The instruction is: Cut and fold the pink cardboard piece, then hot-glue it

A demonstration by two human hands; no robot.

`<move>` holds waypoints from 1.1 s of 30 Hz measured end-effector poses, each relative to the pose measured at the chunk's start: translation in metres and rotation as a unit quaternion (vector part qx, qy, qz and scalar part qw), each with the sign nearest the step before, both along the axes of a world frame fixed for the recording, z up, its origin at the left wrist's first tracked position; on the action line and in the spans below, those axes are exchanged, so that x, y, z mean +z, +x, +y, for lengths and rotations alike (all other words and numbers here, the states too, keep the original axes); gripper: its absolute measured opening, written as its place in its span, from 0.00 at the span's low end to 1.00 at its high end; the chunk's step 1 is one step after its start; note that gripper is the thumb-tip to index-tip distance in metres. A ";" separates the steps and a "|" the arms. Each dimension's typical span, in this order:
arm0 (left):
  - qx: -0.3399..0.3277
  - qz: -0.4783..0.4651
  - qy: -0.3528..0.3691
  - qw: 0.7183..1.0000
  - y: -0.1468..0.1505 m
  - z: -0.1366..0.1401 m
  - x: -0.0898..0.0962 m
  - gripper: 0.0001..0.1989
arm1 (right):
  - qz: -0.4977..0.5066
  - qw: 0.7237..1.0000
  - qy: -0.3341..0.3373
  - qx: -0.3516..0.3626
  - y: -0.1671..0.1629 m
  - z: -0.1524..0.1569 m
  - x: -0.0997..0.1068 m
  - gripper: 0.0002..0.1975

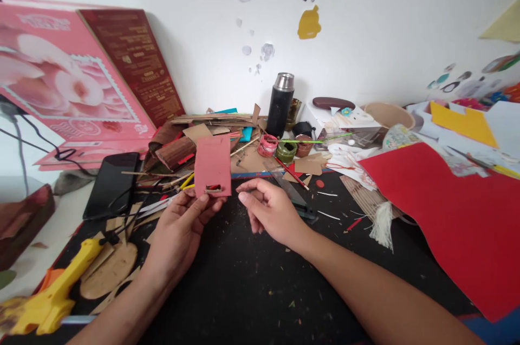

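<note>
My left hand (pixel 182 226) pinches the lower edge of a pink-painted cardboard piece (pixel 213 163), holding it upright above the black table. Near the bottom of that piece is a ragged slot (pixel 213 189) with something dark and red showing through it. Just to its right hovers my right hand (pixel 270 209), fingers loosely curled and apart, with nothing visible in them and not touching the cardboard. Behind the right hand lie a clear ruler (pixel 284 185) and a dark green cutter (pixel 304 209).
Open paint jars (pixel 286 151) stand before a black thermos (pixel 280 106). On the left are a yellow glue gun (pixel 60 293), a black phone (pixel 110 185) and cables. Red sheet (pixel 439 215) covers the right side. Cardboard scraps (pixel 174 153) pile at the back, near a pink box (pixel 81 74).
</note>
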State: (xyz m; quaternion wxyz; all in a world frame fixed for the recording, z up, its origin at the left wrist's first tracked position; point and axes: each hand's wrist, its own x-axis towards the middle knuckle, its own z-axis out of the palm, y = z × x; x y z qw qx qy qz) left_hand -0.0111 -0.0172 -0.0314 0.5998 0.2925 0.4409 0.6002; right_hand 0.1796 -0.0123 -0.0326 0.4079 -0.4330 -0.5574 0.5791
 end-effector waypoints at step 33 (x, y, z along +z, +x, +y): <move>-0.042 0.589 0.323 0.740 -0.006 -0.012 -0.005 0.07 | -0.270 0.936 0.224 -0.024 0.006 -0.002 0.003 0.10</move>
